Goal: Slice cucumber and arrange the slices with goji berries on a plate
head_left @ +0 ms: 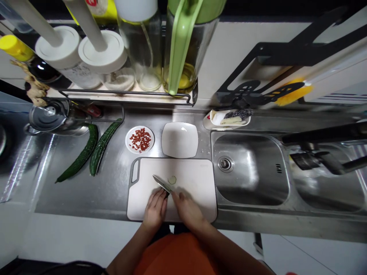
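Knife (163, 184) sits gripped in right hand (185, 207), pale slice (172, 180) just beyond; whether left hand (155, 206) grips anything is unclear.

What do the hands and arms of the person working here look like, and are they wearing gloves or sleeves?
Both the left hand and the right hand are bare, without gloves. No sleeves cover the visible forearms, and no watch or bracelet can be made out. An orange garment shows between the arms; any sleeves higher up are out of view.
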{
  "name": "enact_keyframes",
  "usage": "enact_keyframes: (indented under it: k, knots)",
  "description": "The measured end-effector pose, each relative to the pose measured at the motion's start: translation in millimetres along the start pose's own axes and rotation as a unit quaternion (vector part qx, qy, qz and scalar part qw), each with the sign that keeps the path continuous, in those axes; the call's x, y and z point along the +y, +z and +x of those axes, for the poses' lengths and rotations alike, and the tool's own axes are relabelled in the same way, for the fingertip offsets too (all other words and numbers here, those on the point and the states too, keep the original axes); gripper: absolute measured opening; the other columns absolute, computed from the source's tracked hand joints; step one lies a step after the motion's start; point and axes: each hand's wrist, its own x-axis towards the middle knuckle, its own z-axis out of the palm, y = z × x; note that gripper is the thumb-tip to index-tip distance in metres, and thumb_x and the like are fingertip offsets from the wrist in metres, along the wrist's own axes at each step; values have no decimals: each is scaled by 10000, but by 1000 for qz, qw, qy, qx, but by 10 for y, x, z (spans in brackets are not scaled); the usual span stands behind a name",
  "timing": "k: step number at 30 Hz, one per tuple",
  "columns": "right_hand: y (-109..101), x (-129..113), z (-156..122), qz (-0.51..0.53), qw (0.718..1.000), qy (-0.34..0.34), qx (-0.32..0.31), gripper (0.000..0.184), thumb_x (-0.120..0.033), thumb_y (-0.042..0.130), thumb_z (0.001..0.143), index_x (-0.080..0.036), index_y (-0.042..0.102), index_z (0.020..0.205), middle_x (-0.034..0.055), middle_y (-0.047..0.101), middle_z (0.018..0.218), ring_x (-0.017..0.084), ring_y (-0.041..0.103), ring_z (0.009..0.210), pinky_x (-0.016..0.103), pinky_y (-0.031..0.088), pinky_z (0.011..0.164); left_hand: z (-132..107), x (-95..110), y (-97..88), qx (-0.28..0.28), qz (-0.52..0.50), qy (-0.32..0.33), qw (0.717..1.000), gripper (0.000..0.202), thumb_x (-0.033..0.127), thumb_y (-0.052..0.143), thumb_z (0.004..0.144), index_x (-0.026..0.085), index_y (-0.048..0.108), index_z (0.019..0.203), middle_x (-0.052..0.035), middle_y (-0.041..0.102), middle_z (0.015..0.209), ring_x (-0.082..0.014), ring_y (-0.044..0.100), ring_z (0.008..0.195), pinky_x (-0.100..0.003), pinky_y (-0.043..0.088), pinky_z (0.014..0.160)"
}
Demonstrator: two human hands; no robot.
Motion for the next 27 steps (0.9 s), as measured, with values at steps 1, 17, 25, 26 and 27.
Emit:
enact_keyframes:
  k: [1,17,25,26,27]
  knots:
    - [-23,17,-30,6,1000,2,-5,395,-53,272,866,-215,472,1165,79,609,951,180,636,749,258,467,604,6,2,-7,0,-4,-3,1000,312,143,451,872,153,523,1175,-90,626,1130,-191,563,1093,-390,475,964]
    - [-196,32,-618,-8,998,40,-51,482,-20,261,826,-248,458,1203,85,601,964,205,649,743,253,459,575,-20,4,-26,-5,16,5,1000,227,161,465,866,162,583,1061,-86,638,1057,-212,574,1056,-390,488,931]
    - [-204,27,-651,-5,997,43,-57,474,-6,265,822,-245,470,1176,81,610,979,194,653,758,239,463,590,-18,17,-23,3,21,0,1000,232,171,463,870,157,574,1072,-94,630,1081,-212,577,1051,-398,491,931]
    - [-203,27,-651,-2,997,45,-56,482,-2,270,816,-246,466,1183,82,611,978,192,654,755,236,462,590,-18,15,-22,2,22,2,1000,233,174,462,870,158,572,1075,-94,629,1081,-212,576,1052,-397,492,931]
    - [-203,27,-649,-1,997,46,-55,490,1,274,811,-247,461,1190,82,612,974,192,655,750,236,463,588,-16,13,-22,2,23,4,1000,234,178,462,871,158,570,1078,-95,628,1082,-212,575,1052,-397,492,931]
